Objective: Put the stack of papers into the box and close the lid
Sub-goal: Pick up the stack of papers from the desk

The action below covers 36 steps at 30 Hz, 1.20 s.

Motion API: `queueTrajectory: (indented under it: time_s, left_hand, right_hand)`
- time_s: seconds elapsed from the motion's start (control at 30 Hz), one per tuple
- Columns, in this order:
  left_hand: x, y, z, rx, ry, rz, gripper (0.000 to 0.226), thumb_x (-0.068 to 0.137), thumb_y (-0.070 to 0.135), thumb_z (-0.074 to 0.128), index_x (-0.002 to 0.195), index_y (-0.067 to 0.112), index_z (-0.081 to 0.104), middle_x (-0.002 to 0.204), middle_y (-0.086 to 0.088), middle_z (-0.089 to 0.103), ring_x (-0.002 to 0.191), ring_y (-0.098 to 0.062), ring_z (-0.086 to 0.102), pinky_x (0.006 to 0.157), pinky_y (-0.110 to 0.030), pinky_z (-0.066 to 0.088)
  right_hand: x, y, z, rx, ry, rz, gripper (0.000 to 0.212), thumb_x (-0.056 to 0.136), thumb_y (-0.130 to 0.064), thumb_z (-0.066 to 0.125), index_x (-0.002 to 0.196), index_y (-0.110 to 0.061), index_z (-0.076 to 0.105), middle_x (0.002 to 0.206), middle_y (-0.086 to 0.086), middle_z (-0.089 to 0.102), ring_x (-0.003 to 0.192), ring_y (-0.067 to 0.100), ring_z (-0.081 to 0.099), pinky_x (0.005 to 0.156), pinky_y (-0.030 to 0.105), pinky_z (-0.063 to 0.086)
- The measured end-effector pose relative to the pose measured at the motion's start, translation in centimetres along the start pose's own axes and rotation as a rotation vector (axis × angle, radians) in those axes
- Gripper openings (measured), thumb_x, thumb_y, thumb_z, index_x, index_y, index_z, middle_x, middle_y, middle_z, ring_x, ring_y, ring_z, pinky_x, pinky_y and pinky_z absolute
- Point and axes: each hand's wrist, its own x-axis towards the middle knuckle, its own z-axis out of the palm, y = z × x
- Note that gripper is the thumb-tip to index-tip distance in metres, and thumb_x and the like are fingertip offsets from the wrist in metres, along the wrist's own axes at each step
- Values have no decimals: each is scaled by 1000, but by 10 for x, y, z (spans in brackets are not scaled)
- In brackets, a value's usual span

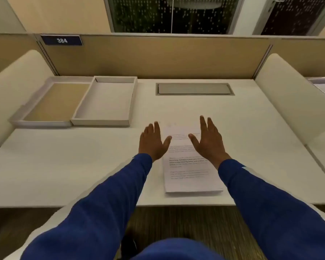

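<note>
A stack of printed white papers (188, 175) lies flat on the white desk (73, 166), near its front edge and a little right of centre. My left hand (152, 142) hovers over the stack's left edge with fingers spread and nothing in it. My right hand (208, 139) hovers over the stack's upper right part, also spread and holding nothing. An open grey box (103, 121) sits at the back left, its inside bare. Its lid (43, 123) lies upturned right beside it on the left, showing a tan inner face.
A grey cable hatch (194, 89) is set into the desk at the back centre. Cream side dividers (293, 94) and a tan back partition (158, 57) enclose the desk. A blue sign reading 384 (62, 40) hangs on the partition.
</note>
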Motion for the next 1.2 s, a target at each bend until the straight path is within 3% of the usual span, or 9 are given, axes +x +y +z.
queueTrajectory:
  time_s: [0.2, 0.33, 0.4, 0.5, 0.67, 0.83, 0.9, 1.0, 1.2]
  left_hand:
    - [-24, 13, 41, -110, -179, -196, 93, 100, 62, 43, 164, 9, 2, 161, -18, 30, 144, -36, 37, 111, -49, 40]
    - [-30, 21, 53, -204, -216, -327, 94, 101, 63, 41, 164, 8, -1, 161, -18, 33, 147, -35, 34, 114, -50, 37]
    - [-31, 26, 56, -211, -192, -337, 93, 101, 61, 41, 164, 7, 0, 161, -18, 34, 146, -35, 34, 114, -49, 36]
    - [-25, 35, 57, -351, -154, -407, 93, 101, 60, 44, 164, 7, 2, 162, -18, 31, 149, -36, 31, 117, -50, 34]
    - [-11, 51, 64, -573, -87, -676, 75, 95, 59, 57, 143, 3, 42, 145, -16, 48, 135, -35, 47, 105, -46, 46]
    - [5, 37, 63, -756, -182, -806, 64, 84, 51, 76, 123, 2, 65, 124, -14, 68, 115, -34, 64, 98, -47, 58]
    - [7, 36, 62, -786, -184, -828, 62, 82, 46, 80, 124, 3, 65, 124, -13, 67, 113, -33, 65, 97, -45, 58]
    - [7, 46, 63, -633, -144, -828, 67, 82, 43, 78, 132, 6, 55, 138, -13, 51, 125, -33, 53, 92, -36, 50]
    - [10, 61, 60, -605, -123, -822, 71, 82, 27, 79, 138, 7, 40, 143, -16, 42, 130, -34, 47, 102, -49, 53]
  right_hand:
    - [-26, 28, 27, 14, -92, 149, 90, 98, -57, 48, 162, -21, -3, 169, 18, 0, 150, 41, 20, 116, 54, 29]
    - [-32, 37, 39, 72, -134, 340, 92, 98, -59, 48, 162, -19, -4, 167, 22, 4, 147, 43, 26, 111, 55, 36]
    - [-34, 38, 44, 122, -159, 452, 94, 97, -58, 50, 162, -16, -5, 164, 23, 14, 146, 42, 27, 111, 55, 37]
    - [-33, 37, 49, 121, -166, 477, 96, 95, -56, 53, 161, -12, -1, 155, 22, 29, 141, 39, 32, 109, 53, 40]
    - [-32, 33, 55, 68, -176, 483, 95, 95, -57, 52, 160, -9, 5, 153, 21, 31, 136, 40, 36, 107, 51, 40]
    - [-24, 31, 59, 47, -186, 536, 95, 93, -62, 51, 160, -11, 6, 152, 19, 29, 134, 40, 36, 106, 50, 38]
    - [-21, 29, 61, 37, -194, 554, 96, 92, -63, 50, 160, -13, 6, 152, 19, 28, 133, 40, 36, 105, 50, 38]
    - [-20, 28, 64, 35, -193, 566, 96, 91, -64, 50, 159, -14, 6, 152, 18, 27, 133, 40, 35, 105, 51, 37]
    - [-19, 29, 67, 26, -177, 562, 95, 92, -64, 49, 160, -16, 4, 150, 19, 29, 133, 39, 35, 105, 52, 36]
